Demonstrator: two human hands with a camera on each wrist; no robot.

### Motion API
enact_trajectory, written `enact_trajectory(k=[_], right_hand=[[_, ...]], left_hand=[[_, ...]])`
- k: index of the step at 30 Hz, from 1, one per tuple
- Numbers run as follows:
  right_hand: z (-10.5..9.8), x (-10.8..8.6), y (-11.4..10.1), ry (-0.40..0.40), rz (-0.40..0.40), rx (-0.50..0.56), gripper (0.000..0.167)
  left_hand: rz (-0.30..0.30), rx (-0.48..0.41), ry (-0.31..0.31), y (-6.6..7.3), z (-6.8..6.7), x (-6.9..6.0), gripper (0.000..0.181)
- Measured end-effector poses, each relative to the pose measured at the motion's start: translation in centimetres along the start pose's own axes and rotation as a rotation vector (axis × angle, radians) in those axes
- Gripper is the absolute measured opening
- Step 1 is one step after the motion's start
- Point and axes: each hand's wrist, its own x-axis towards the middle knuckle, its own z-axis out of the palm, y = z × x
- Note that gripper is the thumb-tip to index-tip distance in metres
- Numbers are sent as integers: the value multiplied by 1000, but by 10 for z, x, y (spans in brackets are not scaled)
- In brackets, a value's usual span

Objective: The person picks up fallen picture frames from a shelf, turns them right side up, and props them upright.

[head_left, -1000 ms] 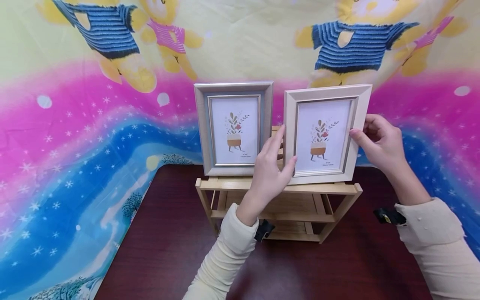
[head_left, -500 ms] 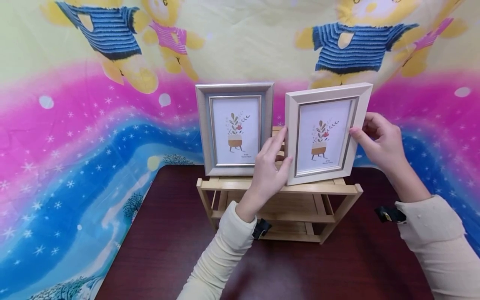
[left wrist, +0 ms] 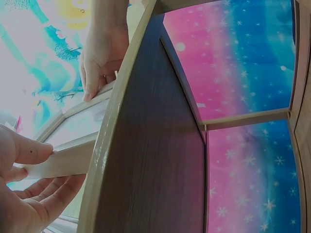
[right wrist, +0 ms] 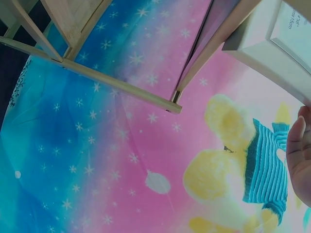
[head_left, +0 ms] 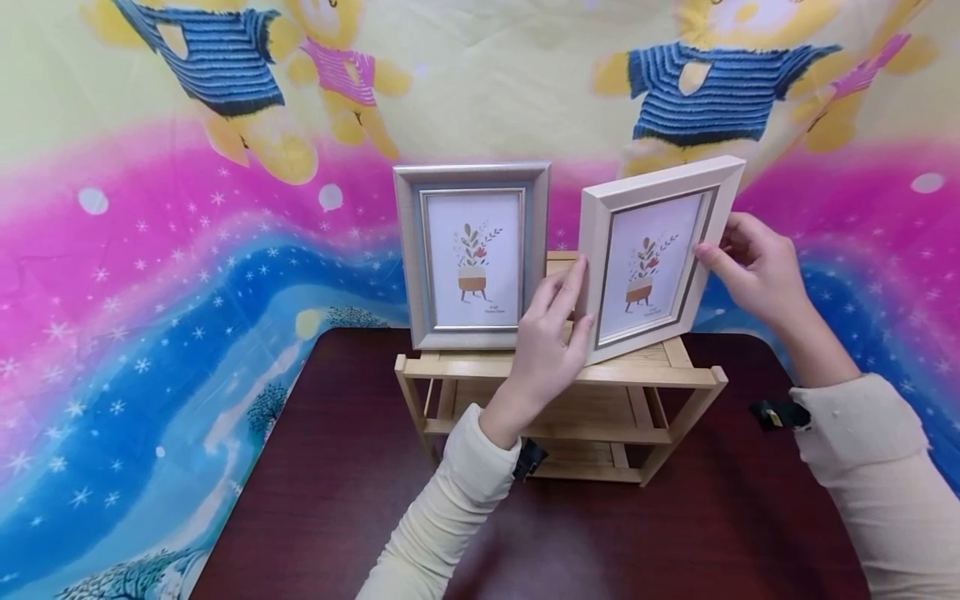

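A cream picture frame [head_left: 648,262] with a potted-plant print stands turned at an angle on the right part of a wooden rack's top shelf [head_left: 652,377]. My left hand [head_left: 551,337] grips its left edge; in the left wrist view the thumb [left wrist: 29,148] lies on one side of the edge and the fingers on the other. At the opposite edge my right hand [head_left: 761,267] pinches the frame, thumb in front and fingers behind. Beside it, a silver-grey picture frame [head_left: 472,258] with a matching print stands upright on the rack's left part, partly behind my left hand.
Lower shelves [head_left: 592,412] of the rack sit beneath the frames. The rack stands on a dark red-brown table [head_left: 337,492]. Behind hangs a colourful cloth [head_left: 225,208] printed with bears and snowflakes, close to the table's back edge.
The cream frame has turned: its left edge has come forward and slightly right, its right edge has swung back. Both hands have moved with it. The silver-grey frame stays put.
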Motion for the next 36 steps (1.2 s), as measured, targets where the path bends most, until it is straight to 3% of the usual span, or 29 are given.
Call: enact_trajectory(k=[19, 22, 26, 27, 29, 32, 36], right_hand=[[-2, 10, 4, -73, 34, 78, 30], [-3, 11, 1, -50, 51, 164, 34], [-3, 14, -12, 68, 20, 458, 49], [-3, 15, -16, 103, -9, 476, 51], [-5, 17, -26, 161, -47, 468, 53], [-7, 20, -41, 209, -48, 322, 52], [-7, 22, -53, 223, 38, 256, 45]], left_hand=[[86, 114, 42, 15, 6, -3, 51], [97, 131, 47, 15, 7, -4, 51], [104, 152, 53, 14, 8, -5, 52], [103, 154, 54, 13, 8, -5, 52], [101, 151, 55, 14, 8, -5, 52], [97, 146, 53, 14, 8, -4, 51], [96, 148, 52, 15, 8, -5, 52]])
